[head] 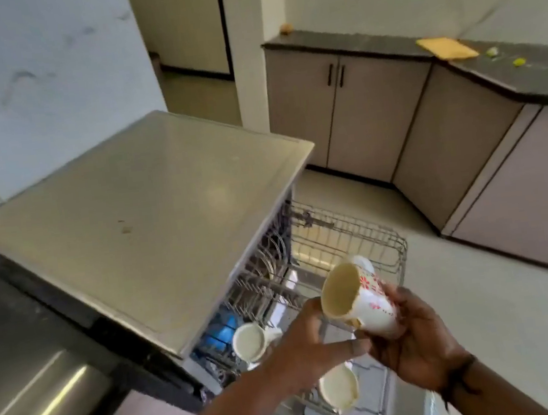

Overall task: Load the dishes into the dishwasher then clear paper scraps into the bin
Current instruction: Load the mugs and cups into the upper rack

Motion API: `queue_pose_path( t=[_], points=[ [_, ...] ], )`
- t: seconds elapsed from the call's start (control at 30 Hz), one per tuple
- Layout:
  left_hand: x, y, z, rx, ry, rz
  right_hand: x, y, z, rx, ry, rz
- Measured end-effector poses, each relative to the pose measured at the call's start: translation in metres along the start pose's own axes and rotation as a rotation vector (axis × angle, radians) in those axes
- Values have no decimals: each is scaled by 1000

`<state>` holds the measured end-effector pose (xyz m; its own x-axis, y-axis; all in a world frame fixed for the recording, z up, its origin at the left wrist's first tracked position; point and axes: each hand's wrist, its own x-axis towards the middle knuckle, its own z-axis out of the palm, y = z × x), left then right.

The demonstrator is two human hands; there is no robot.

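Observation:
My right hand (pixel 421 351) grips a white mug with red flowers (pixel 363 303), tilted with its mouth toward me, above the pulled-out dishwasher rack (pixel 384 245). My left hand (pixel 303 345) lies against the mug's near side, thumb by the rim and a straight finger under it. Two white cups sit in the rack, one (pixel 249 343) near the dishwasher body and one (pixel 339 389) below my hands. Small yellow-green scraps (pixel 492 51) lie on the dark counter (pixel 526 79) at the far right.
The dishwasher's flat grey top (pixel 143 195) fills the middle left. A steel surface (pixel 31 409) shows at the lower left. A yellow board (pixel 446 47) lies on the counter above grey cabinets (pixel 357 111). Pale floor spreads to the right of the rack.

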<state>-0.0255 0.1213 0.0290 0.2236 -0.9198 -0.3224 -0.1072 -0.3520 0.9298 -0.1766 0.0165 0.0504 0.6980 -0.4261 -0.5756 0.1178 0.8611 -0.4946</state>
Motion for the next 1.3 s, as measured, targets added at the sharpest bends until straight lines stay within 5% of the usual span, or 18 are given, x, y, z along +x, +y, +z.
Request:
queue_pose_path(
  t=[0.13, 0.3, 0.63, 0.87, 1.3],
  points=[
    [27, -49, 15, 499, -27, -219, 26, -31, -75, -120, 288, 26],
    [29, -97, -1, 833, 3, -317, 71, -32, -126, -709, 549, -33],
    [76, -135, -21, 1035, -42, -312, 137, 6, -121, -1793, 434, 14],
    [106, -156, -33, 1107, -43, -137, 182, 21, -117, -1931, 423, 42],
    [118, -175, -49, 1171, -74, -145, 202, 44, -132, -2105, 345, 122]
  ],
)
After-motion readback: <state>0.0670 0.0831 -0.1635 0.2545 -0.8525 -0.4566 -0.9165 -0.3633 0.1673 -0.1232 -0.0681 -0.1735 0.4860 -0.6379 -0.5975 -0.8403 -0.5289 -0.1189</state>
